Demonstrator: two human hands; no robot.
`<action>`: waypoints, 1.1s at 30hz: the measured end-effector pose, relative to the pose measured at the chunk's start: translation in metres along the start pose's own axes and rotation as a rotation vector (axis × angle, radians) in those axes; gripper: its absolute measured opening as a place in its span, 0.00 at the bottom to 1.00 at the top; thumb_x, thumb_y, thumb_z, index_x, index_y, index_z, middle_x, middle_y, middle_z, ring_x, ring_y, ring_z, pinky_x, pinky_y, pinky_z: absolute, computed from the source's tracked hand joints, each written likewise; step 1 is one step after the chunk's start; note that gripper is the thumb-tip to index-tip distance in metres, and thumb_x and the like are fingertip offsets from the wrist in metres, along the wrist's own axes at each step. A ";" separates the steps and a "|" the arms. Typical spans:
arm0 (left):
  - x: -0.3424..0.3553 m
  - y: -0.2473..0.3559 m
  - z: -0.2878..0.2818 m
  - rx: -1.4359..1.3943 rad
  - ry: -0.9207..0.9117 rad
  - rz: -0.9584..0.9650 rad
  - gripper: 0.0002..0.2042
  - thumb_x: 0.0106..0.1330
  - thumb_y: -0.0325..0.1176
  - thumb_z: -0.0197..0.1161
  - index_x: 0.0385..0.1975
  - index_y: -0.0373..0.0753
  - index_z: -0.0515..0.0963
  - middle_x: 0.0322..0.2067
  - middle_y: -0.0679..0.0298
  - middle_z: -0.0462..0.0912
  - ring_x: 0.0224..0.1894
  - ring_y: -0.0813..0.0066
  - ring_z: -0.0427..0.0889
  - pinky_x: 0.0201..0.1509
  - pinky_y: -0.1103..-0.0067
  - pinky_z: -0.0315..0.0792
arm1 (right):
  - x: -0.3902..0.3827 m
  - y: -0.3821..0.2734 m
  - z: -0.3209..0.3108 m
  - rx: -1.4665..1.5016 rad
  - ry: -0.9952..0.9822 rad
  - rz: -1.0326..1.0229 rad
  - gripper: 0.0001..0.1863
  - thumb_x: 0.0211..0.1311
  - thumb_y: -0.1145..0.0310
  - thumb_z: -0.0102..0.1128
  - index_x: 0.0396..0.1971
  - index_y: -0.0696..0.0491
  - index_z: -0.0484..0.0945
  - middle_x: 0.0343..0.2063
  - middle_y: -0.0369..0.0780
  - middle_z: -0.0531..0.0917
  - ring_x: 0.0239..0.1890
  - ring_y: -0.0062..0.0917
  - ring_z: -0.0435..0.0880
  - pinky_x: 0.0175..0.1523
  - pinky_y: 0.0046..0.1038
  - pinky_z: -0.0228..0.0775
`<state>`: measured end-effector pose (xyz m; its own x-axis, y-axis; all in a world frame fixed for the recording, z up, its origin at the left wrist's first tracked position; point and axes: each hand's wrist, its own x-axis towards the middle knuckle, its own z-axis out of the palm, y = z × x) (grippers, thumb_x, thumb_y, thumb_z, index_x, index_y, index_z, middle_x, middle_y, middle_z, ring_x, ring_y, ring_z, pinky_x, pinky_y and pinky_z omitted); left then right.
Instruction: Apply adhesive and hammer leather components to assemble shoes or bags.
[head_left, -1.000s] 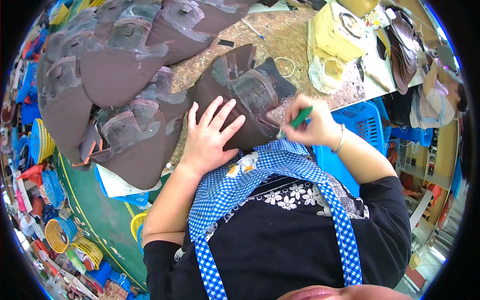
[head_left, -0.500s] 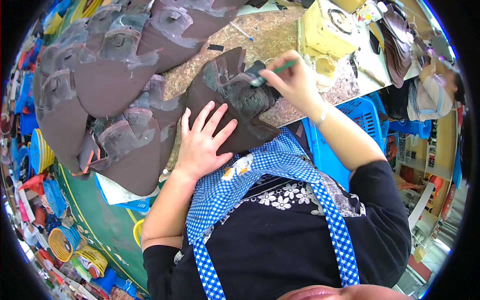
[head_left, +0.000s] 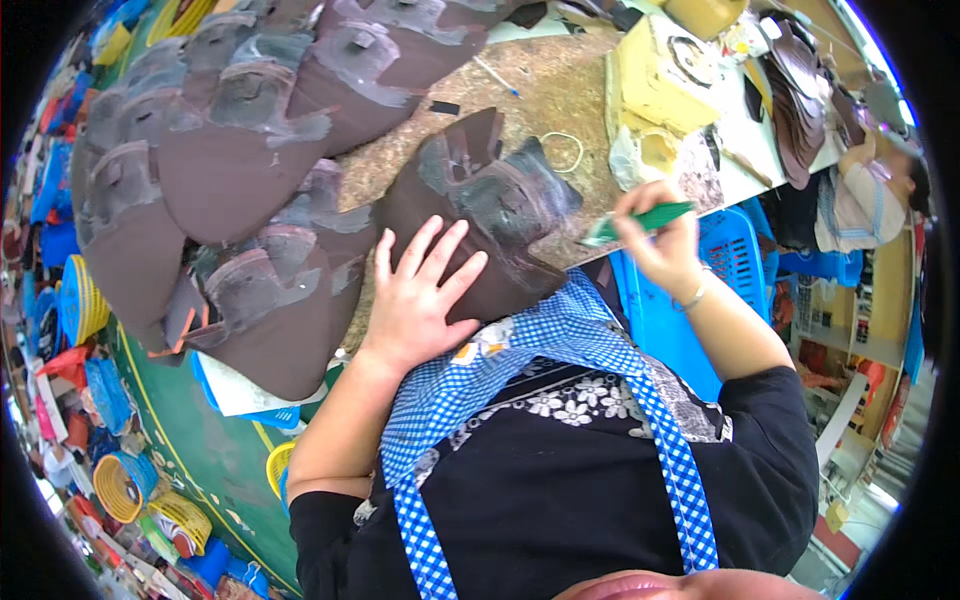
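Note:
My left hand [head_left: 422, 295] lies flat with fingers spread on a dark brown leather-like cut piece [head_left: 475, 265], pressing it against the worktop. The upper part of that piece carries a dark, shiny smear [head_left: 508, 205], as of glue. Off to its right, my right hand [head_left: 660, 235] grips a brush with a green handle [head_left: 662, 214]. The brush's pale head [head_left: 597, 234] points left, over the worktop's near edge and apart from the piece. Its bristles are blurred by motion.
Many similar smeared brown pieces [head_left: 235, 180] overlap at the left. A yellow container [head_left: 668, 75] and a small glue-stained pot [head_left: 657, 152] stand at the back right. A pen [head_left: 496, 75] and a rubber band [head_left: 566, 150] lie on the speckled worktop [head_left: 550, 75]. Below the edge sits a blue crate [head_left: 735, 250].
My right hand has drawn the brush off the piece, moving right and nearer to me. The smear looks less wet and dark. My left hand stays spread on the piece.

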<state>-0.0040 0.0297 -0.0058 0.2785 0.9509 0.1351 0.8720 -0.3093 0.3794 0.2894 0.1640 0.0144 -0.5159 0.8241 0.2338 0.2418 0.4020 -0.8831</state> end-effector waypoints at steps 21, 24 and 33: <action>0.078 -0.050 -0.152 -0.436 0.750 -0.302 0.14 0.72 0.32 0.55 0.53 0.35 0.76 0.47 0.58 0.83 0.49 0.73 0.80 0.55 0.75 0.71 | 0.021 -0.054 0.027 -0.638 -0.409 -0.350 0.21 0.37 0.69 0.68 0.38 0.50 0.77 0.24 0.38 0.80 0.28 0.34 0.81 0.34 0.35 0.73; 0.091 -0.093 -0.192 0.169 0.903 -0.036 0.19 0.63 0.19 0.52 0.53 0.39 0.77 0.49 0.56 0.82 0.53 0.63 0.80 0.58 0.74 0.70 | 0.024 -0.051 0.008 -0.578 0.059 -0.303 0.11 0.45 0.70 0.70 0.26 0.50 0.75 0.22 0.38 0.78 0.24 0.34 0.79 0.31 0.31 0.70; 0.080 -0.147 -0.155 0.808 0.335 -0.324 0.29 0.61 0.47 0.65 0.63 0.48 0.68 0.66 0.54 0.62 0.70 0.53 0.57 0.66 0.51 0.56 | 0.029 0.000 -0.059 0.314 0.652 0.146 0.10 0.59 0.74 0.67 0.34 0.54 0.72 0.28 0.32 0.78 0.27 0.16 0.74 0.31 0.21 0.67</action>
<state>-0.1723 0.1495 0.0915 -0.0487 0.8972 0.4389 0.9373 0.1929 -0.2904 0.3229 0.2108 0.0451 0.1201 0.9698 0.2125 -0.0268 0.2171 -0.9758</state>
